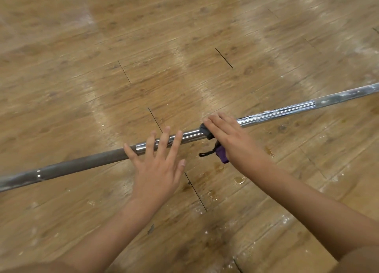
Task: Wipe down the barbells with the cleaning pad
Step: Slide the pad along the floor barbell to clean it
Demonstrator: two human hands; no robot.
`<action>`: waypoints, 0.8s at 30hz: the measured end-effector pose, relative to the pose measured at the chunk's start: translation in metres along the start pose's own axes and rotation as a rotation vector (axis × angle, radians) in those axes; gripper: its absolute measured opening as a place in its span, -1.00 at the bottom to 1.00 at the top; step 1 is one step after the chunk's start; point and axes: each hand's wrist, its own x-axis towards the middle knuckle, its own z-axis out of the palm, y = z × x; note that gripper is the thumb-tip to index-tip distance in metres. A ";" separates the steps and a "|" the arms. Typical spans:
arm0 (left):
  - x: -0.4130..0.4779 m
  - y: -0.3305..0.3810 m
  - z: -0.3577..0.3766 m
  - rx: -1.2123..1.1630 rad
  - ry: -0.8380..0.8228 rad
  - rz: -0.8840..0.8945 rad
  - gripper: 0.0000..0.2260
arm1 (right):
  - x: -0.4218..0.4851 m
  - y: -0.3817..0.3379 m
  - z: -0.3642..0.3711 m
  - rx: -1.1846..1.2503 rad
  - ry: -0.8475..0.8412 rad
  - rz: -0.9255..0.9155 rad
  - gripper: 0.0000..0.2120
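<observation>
Left hand [158,170] flat, fingers splayed across the barbell [82,161]; right hand [227,135] flat atop the cleaning pad [206,132].

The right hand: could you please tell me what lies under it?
A dark cleaning pad lies under the right hand, on the barbell; its purple part and black loop hang out below the bar. The palm hides the rest of the pad.

Both forearms reach fwd, L hand [158,168] splayed w/ straight fingers, R hand [225,137] flat, fingers together.
</observation>
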 end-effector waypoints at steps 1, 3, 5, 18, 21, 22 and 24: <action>-0.003 0.001 0.001 -0.003 0.006 0.005 -0.42 | -0.004 0.003 -0.001 -0.003 0.018 0.034 -0.26; -0.008 0.003 0.002 -0.008 0.014 0.008 -0.42 | -0.007 -0.003 -0.001 -0.007 0.040 0.080 -0.27; -0.012 0.005 0.004 -0.007 0.014 0.008 -0.42 | -0.007 -0.015 0.002 0.005 0.030 0.041 -0.28; -0.043 0.015 0.007 0.003 0.022 0.087 -0.31 | -0.044 -0.018 0.008 -0.014 -0.012 0.056 -0.10; -0.050 0.014 0.008 0.018 0.013 0.121 -0.30 | -0.055 -0.011 -0.001 0.029 -0.031 -0.002 -0.12; -0.052 0.015 0.009 0.027 0.010 0.130 -0.30 | -0.059 -0.006 -0.004 0.025 -0.024 0.030 -0.11; -0.057 0.017 0.010 0.047 0.011 0.138 -0.28 | -0.064 -0.003 -0.004 0.001 0.007 0.114 -0.11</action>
